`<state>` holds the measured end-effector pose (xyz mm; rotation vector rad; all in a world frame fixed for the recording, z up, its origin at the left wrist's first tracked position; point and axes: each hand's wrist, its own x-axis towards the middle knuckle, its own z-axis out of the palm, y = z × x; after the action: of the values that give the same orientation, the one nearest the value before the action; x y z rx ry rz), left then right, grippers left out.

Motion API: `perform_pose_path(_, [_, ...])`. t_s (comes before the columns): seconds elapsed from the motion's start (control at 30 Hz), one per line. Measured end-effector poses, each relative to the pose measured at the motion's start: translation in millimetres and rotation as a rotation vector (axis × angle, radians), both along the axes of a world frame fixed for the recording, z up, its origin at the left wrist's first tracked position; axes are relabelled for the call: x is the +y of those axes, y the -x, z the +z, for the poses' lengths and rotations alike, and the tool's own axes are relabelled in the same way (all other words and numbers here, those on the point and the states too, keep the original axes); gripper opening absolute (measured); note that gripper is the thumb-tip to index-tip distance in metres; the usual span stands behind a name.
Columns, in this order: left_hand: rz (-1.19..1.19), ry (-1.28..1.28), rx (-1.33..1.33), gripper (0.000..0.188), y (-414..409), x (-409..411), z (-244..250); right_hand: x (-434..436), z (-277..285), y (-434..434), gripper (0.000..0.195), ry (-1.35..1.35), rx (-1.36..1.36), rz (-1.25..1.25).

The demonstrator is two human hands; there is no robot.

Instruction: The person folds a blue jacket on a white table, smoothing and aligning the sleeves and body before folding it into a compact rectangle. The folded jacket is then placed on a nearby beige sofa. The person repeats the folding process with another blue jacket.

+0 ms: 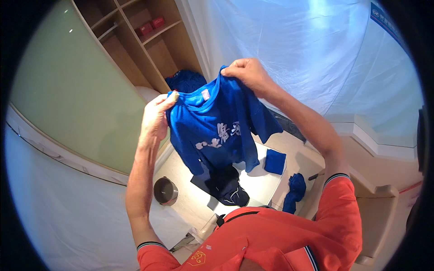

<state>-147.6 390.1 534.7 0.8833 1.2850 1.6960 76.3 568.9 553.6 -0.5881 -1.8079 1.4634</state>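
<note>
A blue short-sleeved T-shirt (pixel 210 125) hangs from both hands, held up by its shoulders with the neck opening facing me. My left hand (pixel 157 115) pinches the shoulder on the left between thumb and fingers. Higher up, my right hand (pixel 249 74) grips the other shoulder. White writing runs across the front, and a small pale label (pixel 205 95) shows inside the collar. Below the shirt, dark clothing (pixel 234 193) with a white drawstring lies on a white table (pixel 259 186), partly hidden by the shirt. A folded blue cloth (pixel 275 161) rests near the table's right edge.
A grey bucket (pixel 165 190) stands on the floor to the left. Crumpled blue fabric (pixel 295 193) lies right of the table, near a beige chair (pixel 376 216). Wooden shelves (pixel 161 32) hold red boxes (pixel 151 26) and a dark blue bundle (pixel 185 80). White sheeting (pixel 284 44) hangs behind.
</note>
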Motion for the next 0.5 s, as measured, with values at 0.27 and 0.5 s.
perform_pose_path(0.27, [0.094, 0.082, 0.089, 0.022, -44.6, 4.8, -33.0, -54.2, -45.2, 10.4, 0.025, -0.149, -0.07, -0.054])
perform_pose_path(0.5, [0.053, 0.106, 0.082, 0.017, -68.0, 11.7, -74.9, -76.3, -105.8, 13.0, 0.023, -0.173, 0.009, -0.194])
